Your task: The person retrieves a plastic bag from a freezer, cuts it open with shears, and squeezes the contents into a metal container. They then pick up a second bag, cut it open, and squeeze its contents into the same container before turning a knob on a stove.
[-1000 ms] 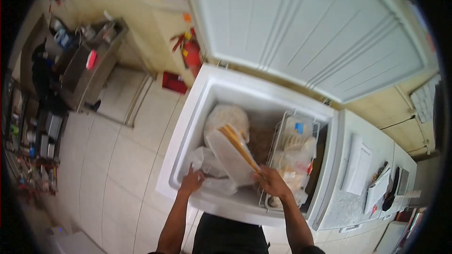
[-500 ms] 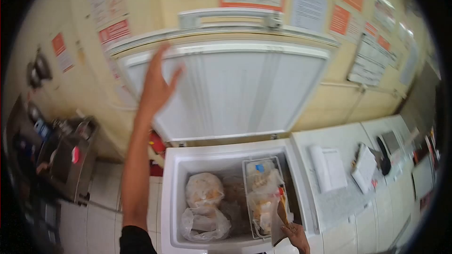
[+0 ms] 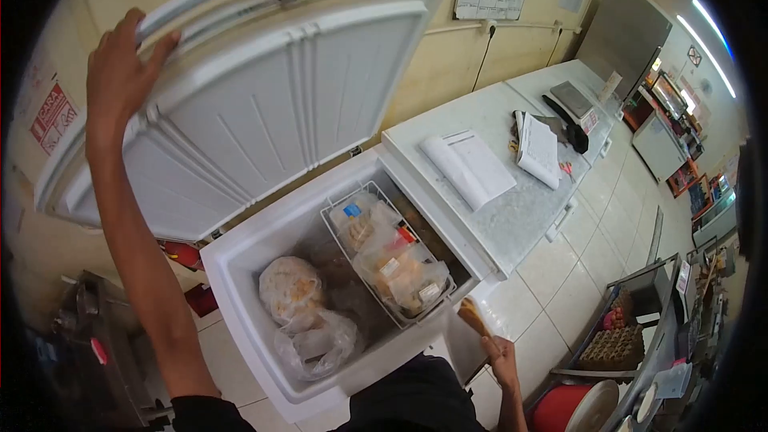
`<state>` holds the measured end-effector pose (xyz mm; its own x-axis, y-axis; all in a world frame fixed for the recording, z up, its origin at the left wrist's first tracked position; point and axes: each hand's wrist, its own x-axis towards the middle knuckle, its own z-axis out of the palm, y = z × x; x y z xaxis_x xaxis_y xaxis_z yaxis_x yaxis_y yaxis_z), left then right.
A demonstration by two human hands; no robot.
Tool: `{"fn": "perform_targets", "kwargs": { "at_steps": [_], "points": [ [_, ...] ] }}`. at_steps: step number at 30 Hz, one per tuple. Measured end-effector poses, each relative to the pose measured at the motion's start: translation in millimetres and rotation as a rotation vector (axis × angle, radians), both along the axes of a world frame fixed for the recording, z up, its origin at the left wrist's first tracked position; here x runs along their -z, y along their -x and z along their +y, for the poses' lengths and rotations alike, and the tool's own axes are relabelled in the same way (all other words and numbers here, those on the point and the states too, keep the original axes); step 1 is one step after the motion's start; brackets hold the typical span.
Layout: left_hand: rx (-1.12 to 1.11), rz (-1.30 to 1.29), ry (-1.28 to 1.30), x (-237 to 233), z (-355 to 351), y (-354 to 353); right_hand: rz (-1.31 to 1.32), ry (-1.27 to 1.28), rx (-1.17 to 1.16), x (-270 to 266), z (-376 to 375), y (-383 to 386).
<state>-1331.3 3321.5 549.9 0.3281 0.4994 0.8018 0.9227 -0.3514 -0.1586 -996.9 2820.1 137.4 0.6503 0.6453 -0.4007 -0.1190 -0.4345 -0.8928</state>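
Note:
My left hand [image 3: 124, 72] is at the top edge of the raised white freezer lid [image 3: 272, 104], fingers curled over its handle. Below it stands the open chest freezer [image 3: 240, 296]. Inside, a round plastic-wrapped bundle [image 3: 291, 290] and a clear bag [image 3: 320, 346] lie on the left, and a white wire basket [image 3: 340, 244] with bagged food [image 3: 396, 268] hangs on the right. My right hand [image 3: 502, 358], low beside the freezer's front right corner, grips a flat packet [image 3: 468, 334] with brownish contents partly showing.
Right of the freezer, a white closed chest top [image 3: 480, 228] bears open papers [image 3: 468, 168], a clipboard of sheets [image 3: 538, 150] and a scale [image 3: 573, 100]. Egg trays [image 3: 612, 348] and a red bucket [image 3: 564, 408] stand at the lower right. A metal sink unit [image 3: 96, 312] is at the left.
My left hand has moved from in front of the lid onto its top edge. The view has turned right, and my right hand with the packet is now outside the freezer's front edge.

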Motion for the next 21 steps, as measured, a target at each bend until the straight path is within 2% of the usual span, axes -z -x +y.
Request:
{"fn": "perform_targets", "kwargs": {
  "at_steps": [3,6,7,9,11,13,15,17,19,21],
  "points": [
    [-0.060,-0.033,0.030,27,-100,-18,-0.071,0.010,0.007,6,-15,-27],
    [0.055,0.069,0.021,86,-182,-8,-0.106,-0.008,0.031,-4,-23,-50],
    [0.067,0.043,0.134,102,-219,-13,-0.121,-0.031,0.040,2,-29,-60],
    [0.139,0.027,0.609,124,-284,-20,-0.138,-0.048,0.064,13,-45,-83],
    [0.360,0.050,0.902,158,-326,-31,-0.131,-0.060,0.090,22,-64,-103],
    [0.293,0.072,1.314,194,-365,-57,-0.103,-0.065,0.108,28,-84,-125],
    [0.252,0.220,1.390,270,-402,-74,-0.109,-0.091,0.088,41,-111,-149],
    [0.172,0.218,1.546,360,-442,-76,-0.132,-0.113,0.086,53,-137,-173],
    [0.124,0.277,1.582,462,-463,-75,-0.175,-0.121,0.103,66,-167,-192],
    [0.124,0.314,1.494,557,-466,-68,-0.146,-0.155,0.093,74,-194,-205]
  ]
}}
